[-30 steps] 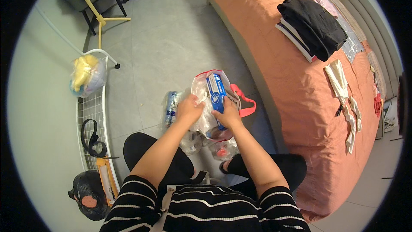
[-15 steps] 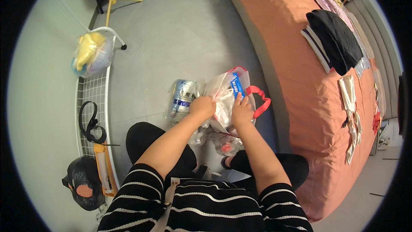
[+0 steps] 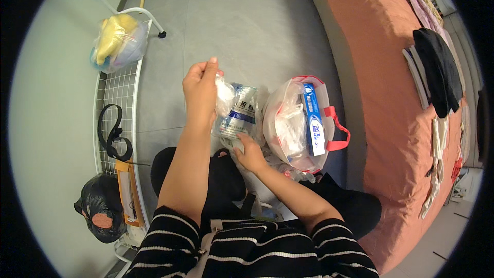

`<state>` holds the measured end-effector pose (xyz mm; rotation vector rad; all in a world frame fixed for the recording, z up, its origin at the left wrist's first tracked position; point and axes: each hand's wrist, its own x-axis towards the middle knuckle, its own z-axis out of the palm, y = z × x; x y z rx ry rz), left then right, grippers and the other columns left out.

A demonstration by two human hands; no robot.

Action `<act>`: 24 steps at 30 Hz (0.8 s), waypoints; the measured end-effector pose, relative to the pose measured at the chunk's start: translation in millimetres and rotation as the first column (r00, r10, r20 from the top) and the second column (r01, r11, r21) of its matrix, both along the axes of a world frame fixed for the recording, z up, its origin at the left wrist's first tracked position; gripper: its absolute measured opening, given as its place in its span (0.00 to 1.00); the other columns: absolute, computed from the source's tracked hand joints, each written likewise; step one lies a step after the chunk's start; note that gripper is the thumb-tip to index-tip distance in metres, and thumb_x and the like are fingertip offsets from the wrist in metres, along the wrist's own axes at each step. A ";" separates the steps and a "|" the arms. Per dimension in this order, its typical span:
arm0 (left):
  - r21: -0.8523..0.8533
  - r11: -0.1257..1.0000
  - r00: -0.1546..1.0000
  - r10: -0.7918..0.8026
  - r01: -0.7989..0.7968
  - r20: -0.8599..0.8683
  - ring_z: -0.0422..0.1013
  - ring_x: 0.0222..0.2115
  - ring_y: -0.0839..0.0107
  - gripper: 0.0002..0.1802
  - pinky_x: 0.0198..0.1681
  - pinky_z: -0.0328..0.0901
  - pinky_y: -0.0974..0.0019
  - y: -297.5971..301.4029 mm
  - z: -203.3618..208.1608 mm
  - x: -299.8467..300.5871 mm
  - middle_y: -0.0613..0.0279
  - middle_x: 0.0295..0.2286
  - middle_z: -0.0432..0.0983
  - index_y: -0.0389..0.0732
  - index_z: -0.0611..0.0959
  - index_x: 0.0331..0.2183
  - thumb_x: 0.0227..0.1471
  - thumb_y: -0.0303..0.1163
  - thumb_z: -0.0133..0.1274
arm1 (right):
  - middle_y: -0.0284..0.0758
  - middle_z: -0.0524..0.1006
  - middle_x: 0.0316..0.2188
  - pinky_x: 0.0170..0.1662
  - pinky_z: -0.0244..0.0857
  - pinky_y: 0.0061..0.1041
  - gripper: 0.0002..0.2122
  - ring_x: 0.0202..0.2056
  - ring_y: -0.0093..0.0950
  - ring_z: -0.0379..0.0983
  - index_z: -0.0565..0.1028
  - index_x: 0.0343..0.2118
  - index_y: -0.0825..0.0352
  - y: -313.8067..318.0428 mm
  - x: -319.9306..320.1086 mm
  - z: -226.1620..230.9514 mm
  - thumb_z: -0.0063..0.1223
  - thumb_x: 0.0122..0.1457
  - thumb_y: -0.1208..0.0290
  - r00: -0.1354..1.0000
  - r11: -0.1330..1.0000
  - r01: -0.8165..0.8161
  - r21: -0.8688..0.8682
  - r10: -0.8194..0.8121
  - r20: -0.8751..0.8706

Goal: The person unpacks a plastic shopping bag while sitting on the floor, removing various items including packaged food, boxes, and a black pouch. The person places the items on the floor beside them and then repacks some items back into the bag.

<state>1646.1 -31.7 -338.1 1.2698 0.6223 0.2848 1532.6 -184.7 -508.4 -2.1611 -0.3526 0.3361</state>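
Hanging from the left hand (image 3: 199,91) is clear plastic (image 3: 224,97).

At centre, the floor (image 3: 226,31) bears a tote (image 3: 275,126) and, seemingly, a pack (image 3: 242,117); at frame right, the bed (image 3: 355,46), white cloth (image 3: 440,134); left, the rack (image 3: 123,85), a strap (image 3: 109,147).

We see soft, moderate indoor light, the grey floor (image 3: 231,25) darkening beside the bed (image 3: 360,36) at upper right, glints on the silver package (image 3: 240,116) near centre, and fisheye distortion curving toward black corners.
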 end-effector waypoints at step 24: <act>-0.178 0.982 0.996 0.047 -0.059 -0.073 0.66 0.22 0.76 0.16 0.25 0.64 0.71 47.0 -39.7 4.5 0.63 0.29 0.73 0.38 0.75 0.36 0.54 0.43 0.51 | 0.35 0.74 0.18 0.23 0.60 0.26 0.12 0.17 0.22 0.66 0.75 0.31 0.74 78.2 90.9 -7.4 0.56 0.41 0.75 0.816 0.755 0.552 0.355 -0.401 -0.416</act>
